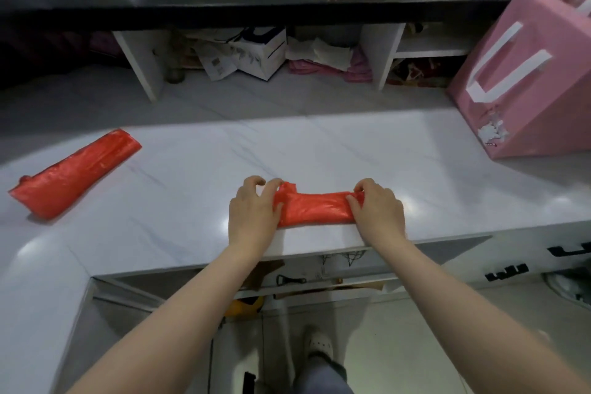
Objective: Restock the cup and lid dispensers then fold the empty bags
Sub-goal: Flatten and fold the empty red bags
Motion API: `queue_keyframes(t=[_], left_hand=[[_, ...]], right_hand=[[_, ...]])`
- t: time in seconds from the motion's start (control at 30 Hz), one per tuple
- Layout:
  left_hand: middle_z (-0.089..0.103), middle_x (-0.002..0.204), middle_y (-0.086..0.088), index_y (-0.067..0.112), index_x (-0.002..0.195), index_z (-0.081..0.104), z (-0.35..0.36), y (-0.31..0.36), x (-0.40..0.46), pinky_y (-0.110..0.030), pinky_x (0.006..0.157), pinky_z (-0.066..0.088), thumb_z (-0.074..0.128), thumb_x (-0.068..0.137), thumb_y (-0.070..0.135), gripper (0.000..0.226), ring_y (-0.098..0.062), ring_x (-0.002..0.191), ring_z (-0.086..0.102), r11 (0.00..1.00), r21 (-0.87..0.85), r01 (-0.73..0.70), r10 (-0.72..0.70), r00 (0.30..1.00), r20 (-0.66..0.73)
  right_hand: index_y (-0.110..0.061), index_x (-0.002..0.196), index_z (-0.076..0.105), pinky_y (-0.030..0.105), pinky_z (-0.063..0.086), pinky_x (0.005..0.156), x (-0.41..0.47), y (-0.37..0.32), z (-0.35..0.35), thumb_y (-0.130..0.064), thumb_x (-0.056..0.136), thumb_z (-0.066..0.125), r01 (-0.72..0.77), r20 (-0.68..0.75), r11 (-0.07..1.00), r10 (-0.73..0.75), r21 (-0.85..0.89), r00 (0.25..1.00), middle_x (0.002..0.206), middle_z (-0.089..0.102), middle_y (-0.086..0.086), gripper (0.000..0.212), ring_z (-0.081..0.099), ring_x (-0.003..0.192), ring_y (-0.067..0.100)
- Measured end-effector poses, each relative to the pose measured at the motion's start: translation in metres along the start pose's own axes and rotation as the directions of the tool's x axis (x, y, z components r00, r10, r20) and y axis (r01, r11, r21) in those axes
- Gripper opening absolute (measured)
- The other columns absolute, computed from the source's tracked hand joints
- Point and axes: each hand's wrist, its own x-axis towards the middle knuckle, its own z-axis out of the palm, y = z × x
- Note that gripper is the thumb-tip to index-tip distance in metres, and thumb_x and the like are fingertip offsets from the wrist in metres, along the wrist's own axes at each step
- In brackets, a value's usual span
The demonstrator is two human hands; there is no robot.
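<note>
- Over by the left edge of the white marble-look counter lies a long, flattened red plastic bag, folded lengthwise into a strip and angled toward the far side. No hand is on it. I'd judge it part-folded and set aside, though it may need another fold or two to match a compact bundle.
- Near the front edge, about the middle of the counter, the person's left hand rests on the left end of a second red plastic bag, the one being worked now. The fingers are curled and pinch the bunched handle end of the plastic.
- That second bag is already down to a narrow band lying parallel to the front edge, stretched between the two hands.
- The right hand has the right end, fingers curled over the plastic and the thumb tucked under or against it; from where I stand I can't quite tell which.
- At the far right corner stands a large pink box with white tape strips, tilted, well apart from both bags.
- No cup or lid dispensers show here, so I can't say for sure the restocking is finished; with the bags empty and flat, it looks done. By my reckoning what's left is finishing this fold, then perhaps tidying the first bag.
</note>
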Motion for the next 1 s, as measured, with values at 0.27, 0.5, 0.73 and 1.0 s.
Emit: queue_keyframes(t=[0.27, 0.5, 0.73, 1.0], left_hand=[[0.035, 0.152, 0.004, 0.024, 0.147, 0.035, 0.013, -0.013, 0.033, -0.015, 0.11, 0.001, 0.037, 0.1, 0.027, 0.047, -0.014, 0.14, 0.026, 0.982, -0.008, -0.191, 0.186, 0.949, 0.256], [0.02, 0.158, -0.001, 0.02, 0.151, 0.021, 0.003, -0.052, 0.041, -0.032, 0.114, 0.015, 0.043, 0.085, 0.069, 0.085, -0.019, 0.139, 0.026, 0.975, 0.176, -0.134, 0.075, 0.95, 0.303], [0.052, 0.137, -0.001, 0.022, 0.136, 0.044, -0.041, -0.115, 0.041, -0.037, 0.112, 0.019, 0.051, 0.083, 0.031, 0.054, -0.021, 0.121, 0.05, 0.941, 0.32, 0.109, -0.165, 0.974, 0.153], [0.059, 0.108, 0.004, 0.023, 0.103, 0.061, -0.123, -0.205, 0.038, -0.039, 0.079, 0.048, 0.054, 0.09, 0.026, 0.015, -0.023, 0.097, 0.06, 0.946, 0.261, 0.193, -0.229, 0.967, 0.115]], right_hand=[[-0.015, 0.107, 0.06, 0.04, 0.043, 0.079, 0.069, -0.022, 0.012, -0.023, 0.093, 0.052, 0.239, 0.051, 0.97, -0.237, -0.047, 0.97, 0.108, 0.057, 0.006, 0.018, 0.052, 0.096, 0.027], [-0.018, 0.107, 0.068, 0.04, 0.042, 0.087, 0.099, -0.048, 0.023, -0.049, 0.087, 0.051, 0.733, 0.17, 0.679, -0.727, 0.033, 0.665, 0.109, 0.066, -0.001, 0.04, 0.058, 0.102, 0.025], [-0.022, 0.108, 0.06, 0.035, 0.034, 0.077, 0.114, -0.164, 0.052, -0.03, 0.09, 0.048, 0.826, 0.288, 0.559, -0.804, 0.069, 0.52, 0.1, 0.065, 0.001, 0.023, 0.057, 0.093, 0.027], [-0.028, 0.105, 0.06, 0.033, 0.046, 0.076, 0.137, -0.279, 0.071, -0.035, 0.094, 0.051, 0.701, 0.395, 0.642, -0.757, 0.309, 0.52, 0.101, 0.067, -0.002, 0.015, 0.059, 0.094, 0.023]])
